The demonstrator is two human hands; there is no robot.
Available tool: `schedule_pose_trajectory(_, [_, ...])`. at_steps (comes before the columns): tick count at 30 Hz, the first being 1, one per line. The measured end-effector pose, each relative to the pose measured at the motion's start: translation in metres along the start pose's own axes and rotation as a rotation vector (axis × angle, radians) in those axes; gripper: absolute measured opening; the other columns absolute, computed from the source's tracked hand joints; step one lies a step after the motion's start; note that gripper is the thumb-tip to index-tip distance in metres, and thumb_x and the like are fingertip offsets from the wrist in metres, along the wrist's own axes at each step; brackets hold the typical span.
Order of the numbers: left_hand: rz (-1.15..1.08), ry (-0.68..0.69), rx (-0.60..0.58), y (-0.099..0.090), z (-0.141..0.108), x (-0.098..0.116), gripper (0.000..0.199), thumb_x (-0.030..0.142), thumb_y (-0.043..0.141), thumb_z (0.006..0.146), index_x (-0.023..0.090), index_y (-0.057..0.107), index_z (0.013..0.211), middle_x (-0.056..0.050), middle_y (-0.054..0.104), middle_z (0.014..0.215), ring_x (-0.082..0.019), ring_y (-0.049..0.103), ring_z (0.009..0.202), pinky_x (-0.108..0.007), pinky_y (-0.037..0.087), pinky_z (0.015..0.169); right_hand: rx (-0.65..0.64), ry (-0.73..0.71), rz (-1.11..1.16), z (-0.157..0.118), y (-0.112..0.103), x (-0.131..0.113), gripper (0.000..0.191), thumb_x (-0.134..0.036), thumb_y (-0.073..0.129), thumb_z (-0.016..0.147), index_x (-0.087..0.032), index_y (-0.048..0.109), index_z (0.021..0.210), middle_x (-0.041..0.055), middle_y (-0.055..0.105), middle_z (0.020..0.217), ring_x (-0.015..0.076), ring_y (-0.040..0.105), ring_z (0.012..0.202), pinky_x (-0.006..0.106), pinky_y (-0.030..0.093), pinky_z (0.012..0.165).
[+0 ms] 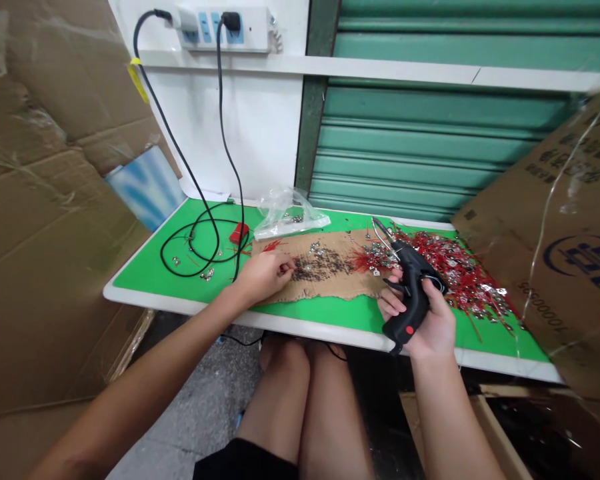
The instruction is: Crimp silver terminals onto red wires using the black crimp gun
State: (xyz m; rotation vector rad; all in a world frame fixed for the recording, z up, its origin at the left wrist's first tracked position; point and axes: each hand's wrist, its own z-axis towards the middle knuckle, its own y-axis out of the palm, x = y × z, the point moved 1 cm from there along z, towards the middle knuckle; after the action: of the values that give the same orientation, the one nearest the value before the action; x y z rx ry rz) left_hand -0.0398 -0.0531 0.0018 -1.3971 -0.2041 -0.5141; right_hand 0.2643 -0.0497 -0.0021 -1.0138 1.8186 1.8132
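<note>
My right hand [433,320] grips a black soldering gun [414,273] with a red dot on its handle. Its metal tip and thin curved tube point up and to the left, above the cardboard. At the left part of the cardboard strip [330,288], my left hand [267,277] is closed with thumb and fingers pinched together. Whatever lies between those fingertips is too small to make out. Dark specks and a few small metal pieces [316,249] cover the middle of the strip. Red wires with small metal tabs [373,257] lie at its right end.
A big heap of red wires with metal tabs [460,267] fills the table's right side. At the back sit a clear plastic bag [290,213] and a red block [239,233]. Black cable [200,220] loops on the left, below a power strip [225,30]. Cardboard boxes [565,247] flank the table.
</note>
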Motion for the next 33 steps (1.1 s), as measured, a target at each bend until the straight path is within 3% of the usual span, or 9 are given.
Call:
schedule_pose_trajectory(7, [-0.043, -0.066, 0.122, 0.010, -0.004, 0.002, 0.011, 0.024, 0.063, 0.084, 0.020, 0.074, 0.085, -0.005, 0.077, 0.088, -0.019, 0.067, 0.078, -0.030, 0.049, 0.068, -0.016, 0.142, -0.271, 0.006, 0.003, -0.005, 0.031, -0.036, 0.083, 0.079, -0.014, 0.081, 0.100, 0.0114, 0.078, 0.088, 0.0102, 0.050, 0.043, 0.024, 0.046, 0.035])
schedule_pose_trajectory(11, [-0.045, -0.070, 0.184, 0.016, -0.007, 0.005, 0.006, 0.023, 0.064, 0.082, 0.021, 0.069, 0.082, -0.004, 0.074, 0.084, -0.021, 0.067, 0.083, -0.032, 0.051, 0.076, -0.020, 0.238, -0.402, 0.012, 0.000, -0.002, 0.029, -0.033, 0.085, 0.078, -0.015, 0.083, 0.099, 0.0114, 0.080, 0.088, 0.0097, 0.052, 0.039, 0.021, 0.046, 0.031])
schedule_pose_trajectory(19, [-0.096, 0.017, 0.210, 0.024, -0.011, 0.005, 0.004, 0.021, 0.064, 0.084, 0.020, 0.068, 0.083, -0.004, 0.070, 0.082, -0.020, 0.064, 0.083, -0.033, 0.048, 0.077, -0.028, 0.277, -0.525, 0.013, -0.002, 0.003, 0.038, -0.039, 0.089, 0.076, -0.014, 0.084, 0.104, 0.0105, 0.079, 0.081, 0.0101, 0.053, 0.036, 0.020, 0.048, 0.029])
schedule_pose_trajectory(27, [-0.076, -0.002, 0.185, 0.023, -0.012, 0.004, 0.007, 0.024, 0.063, 0.089, 0.020, 0.068, 0.084, -0.003, 0.070, 0.083, -0.020, 0.063, 0.082, -0.034, 0.046, 0.079, -0.011, 0.331, -0.612, 0.011, -0.005, 0.001, 0.038, -0.044, 0.087, 0.079, -0.014, 0.084, 0.102, 0.0111, 0.080, 0.083, 0.0095, 0.053, 0.037, 0.019, 0.047, 0.030])
schedule_pose_trajectory(33, [-0.048, -0.004, 0.190, 0.023, -0.012, 0.005, 0.007, 0.023, 0.064, 0.089, 0.020, 0.068, 0.084, -0.002, 0.070, 0.083, -0.020, 0.063, 0.081, -0.036, 0.044, 0.078, 0.017, 0.349, -0.657, 0.010, -0.003, 0.001, 0.040, -0.047, 0.086, 0.078, -0.012, 0.084, 0.096, 0.0095, 0.075, 0.070, 0.0102, 0.052, 0.037, 0.019, 0.046, 0.031])
